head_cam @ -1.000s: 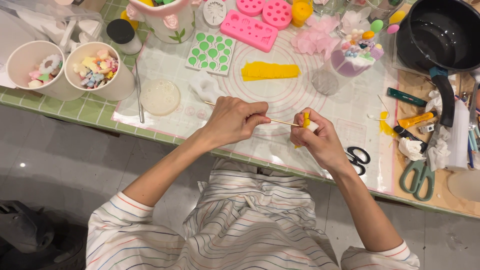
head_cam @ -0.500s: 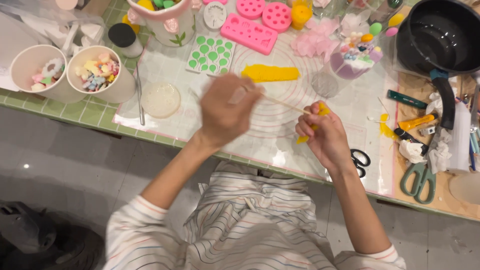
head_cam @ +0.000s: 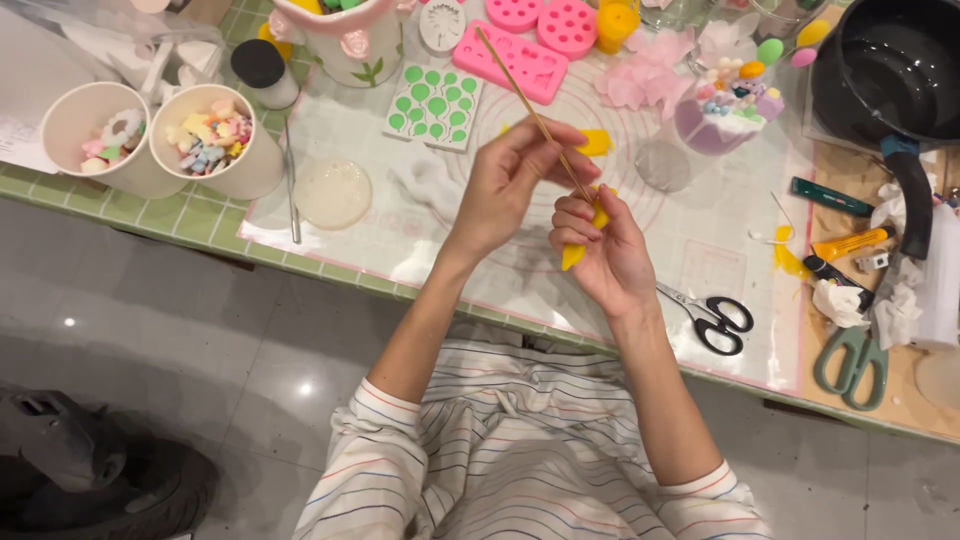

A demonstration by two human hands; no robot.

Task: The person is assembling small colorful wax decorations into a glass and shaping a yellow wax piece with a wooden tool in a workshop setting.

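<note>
Left hand (head_cam: 505, 195) fingers pinch wooden stick (head_cam: 535, 115) to steer it; right hand (head_cam: 605, 250) fingers wrap yellow clay piece (head_cam: 575, 252), steadying it above surface (head_cam: 700, 250).

2 paper cups (head_cam: 100, 135), 3 pink molds (head_cam: 520, 60), 2 pr scissors (head_cam: 715, 315), 1 black pan (head_cam: 890, 70)

A home craft corner is showing itself here: a translucent work mat (head_cam: 700, 250) is covering a green tiled table (head_cam: 150, 215), pink silicone moulds (head_cam: 520, 60) are lying about, paper cups (head_cam: 215, 140) are holding tiny pastel charms, and scissors (head_cam: 712, 315) are sitting nearby.
</note>
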